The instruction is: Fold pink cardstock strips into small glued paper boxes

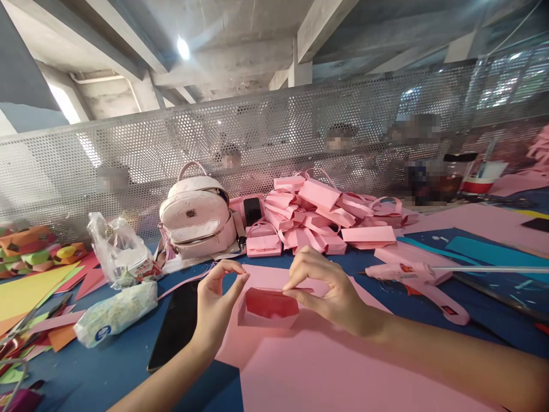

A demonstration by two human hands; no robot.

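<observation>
A small pink paper box, open at the top, sits between my two hands above a large pink paper sheet. My left hand pinches the box's left side with thumb and fingers. My right hand pinches its upper right rim. The box is half folded, and its inside looks darker pink.
A heap of finished pink paper bags lies behind, beside a white backpack. A pink glue gun rests to the right, a black phone to the left. Plastic bags and coloured paper lie at far left. A perforated metal screen backs the table.
</observation>
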